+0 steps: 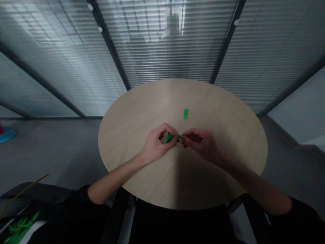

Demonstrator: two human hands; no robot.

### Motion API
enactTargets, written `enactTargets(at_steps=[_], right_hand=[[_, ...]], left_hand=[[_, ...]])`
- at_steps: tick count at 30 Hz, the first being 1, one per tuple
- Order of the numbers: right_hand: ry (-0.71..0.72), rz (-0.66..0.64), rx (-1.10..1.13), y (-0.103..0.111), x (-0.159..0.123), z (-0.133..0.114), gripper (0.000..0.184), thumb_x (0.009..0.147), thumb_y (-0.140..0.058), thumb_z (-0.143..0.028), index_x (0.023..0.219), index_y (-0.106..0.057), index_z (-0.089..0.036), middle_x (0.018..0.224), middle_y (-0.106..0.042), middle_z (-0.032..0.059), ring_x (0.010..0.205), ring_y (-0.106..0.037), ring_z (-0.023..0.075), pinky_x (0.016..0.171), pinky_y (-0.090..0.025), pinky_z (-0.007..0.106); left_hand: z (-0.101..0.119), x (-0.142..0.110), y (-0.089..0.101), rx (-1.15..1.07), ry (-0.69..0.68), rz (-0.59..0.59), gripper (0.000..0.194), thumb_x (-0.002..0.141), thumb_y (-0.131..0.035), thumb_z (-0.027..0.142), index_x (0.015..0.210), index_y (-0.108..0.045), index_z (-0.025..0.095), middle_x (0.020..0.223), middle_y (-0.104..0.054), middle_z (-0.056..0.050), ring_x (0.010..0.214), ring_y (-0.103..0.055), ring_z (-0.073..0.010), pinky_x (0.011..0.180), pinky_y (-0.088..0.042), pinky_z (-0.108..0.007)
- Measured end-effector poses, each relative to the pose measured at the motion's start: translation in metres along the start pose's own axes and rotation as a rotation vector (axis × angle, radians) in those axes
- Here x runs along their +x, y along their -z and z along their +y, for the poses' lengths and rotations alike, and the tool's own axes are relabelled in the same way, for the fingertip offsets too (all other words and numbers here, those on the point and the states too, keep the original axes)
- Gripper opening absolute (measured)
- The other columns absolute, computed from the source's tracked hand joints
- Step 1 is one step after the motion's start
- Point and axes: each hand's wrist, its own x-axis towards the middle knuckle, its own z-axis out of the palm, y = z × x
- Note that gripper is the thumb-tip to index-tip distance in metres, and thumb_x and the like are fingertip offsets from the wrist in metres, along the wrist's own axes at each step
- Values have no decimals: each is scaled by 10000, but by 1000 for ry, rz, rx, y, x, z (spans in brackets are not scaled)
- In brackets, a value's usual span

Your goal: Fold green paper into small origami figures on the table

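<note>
Above the middle of the round table, my left hand (159, 140) is closed around a small piece of folded green paper (168, 137), thumb and fingers pinching it. A pointed green corner shows inside the curl of the fingers. My right hand (200, 140) is closed in a pinch at the paper's right end, its fingertips meeting the left hand's. The fingers cover much of the paper, so its full shape is hidden. A second small green piece (186, 114) lies on the table just beyond my hands.
The round wooden table (132, 112) stands in front of glass panels with blinds (167, 57). At the lower left, a bag-like dark item holds more green pieces (21, 227). A blue round object (7, 135) sits on the floor at far left.
</note>
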Motion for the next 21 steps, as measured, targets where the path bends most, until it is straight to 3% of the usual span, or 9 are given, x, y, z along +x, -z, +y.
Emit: enactTargets(at_steps=[10, 21], right_hand=[[35, -4, -26, -1, -1, -3, 246, 859, -756, -411, 935, -741, -177, 789, -761, 41, 672, -705, 146, 624, -565, 258], [5, 15, 32, -3, 0, -2, 244, 852, -757, -412, 834, -717, -172, 674, -718, 20, 586, -662, 126, 562, -536, 243]], left_hand=[[1, 0, -1, -14, -41, -5, 160, 850, -719, 148, 814, -566, 180, 897, -690, -40, 783, -636, -118, 706, -510, -251], [4, 0, -2, -16, -59, -12, 160, 881, -700, 173, 822, -552, 189, 888, -696, -42, 785, -652, -129, 705, -539, -261]])
